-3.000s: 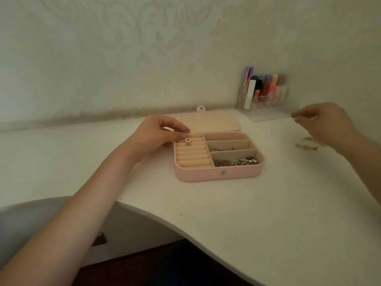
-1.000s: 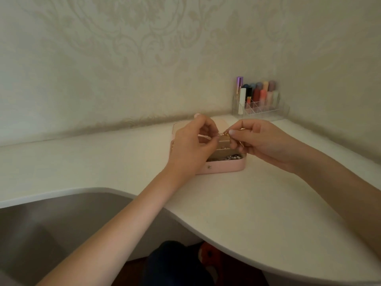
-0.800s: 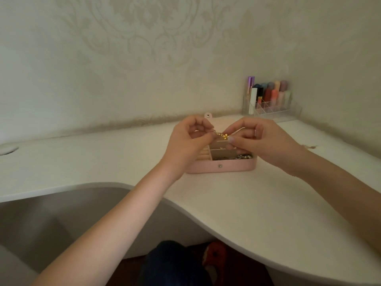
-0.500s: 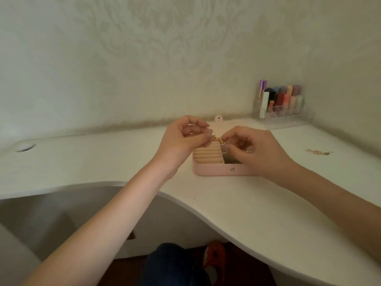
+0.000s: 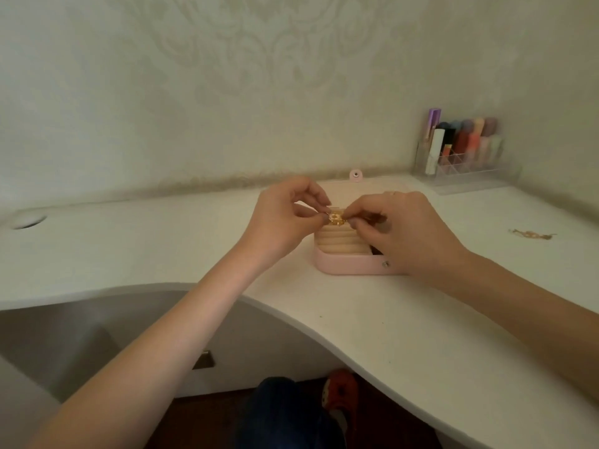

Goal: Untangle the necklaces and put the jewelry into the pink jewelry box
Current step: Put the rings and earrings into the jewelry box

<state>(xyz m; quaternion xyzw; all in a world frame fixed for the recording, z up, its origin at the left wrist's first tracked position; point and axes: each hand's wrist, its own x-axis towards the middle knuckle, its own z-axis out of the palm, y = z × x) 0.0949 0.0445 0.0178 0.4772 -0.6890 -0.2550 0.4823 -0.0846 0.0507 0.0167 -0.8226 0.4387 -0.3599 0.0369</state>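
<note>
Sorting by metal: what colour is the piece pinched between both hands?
Gold, seen in the head view, held over the pink box.

Home vanity corner, damask wallpaper point(image 5: 259, 59), cosmetics organizer point(image 5: 463, 163)

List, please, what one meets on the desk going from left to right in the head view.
Round hole in the desk → left hand → small gold piece pinched between both hands → right hand → loose gold chain. The pink jewelry box and the clear organizer overlap others, so they are omitted.
</note>
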